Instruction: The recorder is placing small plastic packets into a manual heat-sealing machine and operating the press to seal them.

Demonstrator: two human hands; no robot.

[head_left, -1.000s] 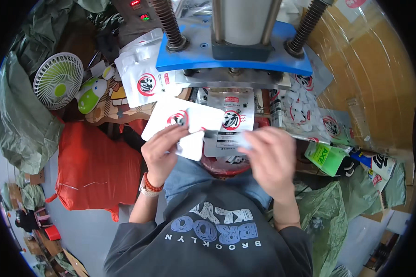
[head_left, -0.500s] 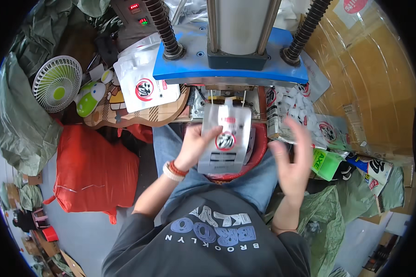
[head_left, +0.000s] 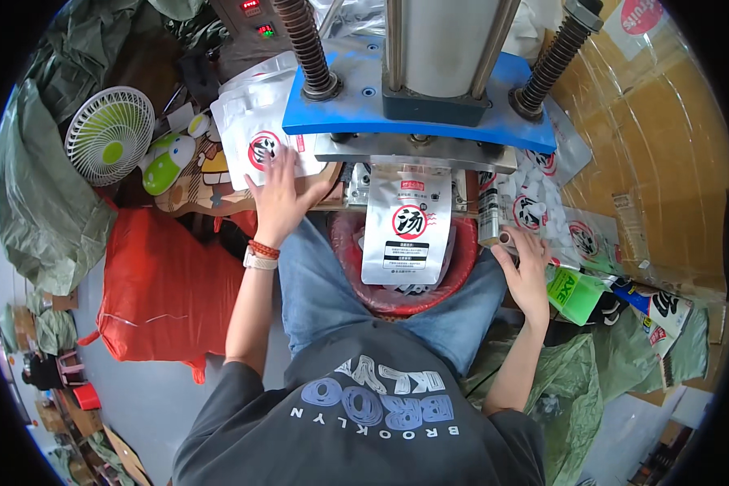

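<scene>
A silver stand-up pouch (head_left: pixel 407 235) hangs from the blue heat press (head_left: pixel 340 117), its top edge under the metal bar (head_left: pixel 413 151) and neither hand on it. My left hand (head_left: pixel 282 197) lies with spread fingers over the front of a stack of silver-white pouches (head_left: pixel 243 113), left of the press. Right of the press, my right hand (head_left: pixel 526 267) is at the near edge of a holder of small white spouts (head_left: pixel 543 190). Its thumb and fingers are apart, and I see nothing held between them.
A red lined basin (head_left: pixel 470 271) sits between my knees under the hanging pouch. To the left are a white fan (head_left: pixel 109 134), a patterned board (head_left: pixel 211 198) and a red sack (head_left: pixel 158 292). A large carton (head_left: pixel 656 154) and a green box (head_left: pixel 573 293) stand right.
The pouch left my left hand and now hangs in the press, whose metal bar has come down. My left hand moved left to the pouch stack; my right hand lowered to the spout holder.
</scene>
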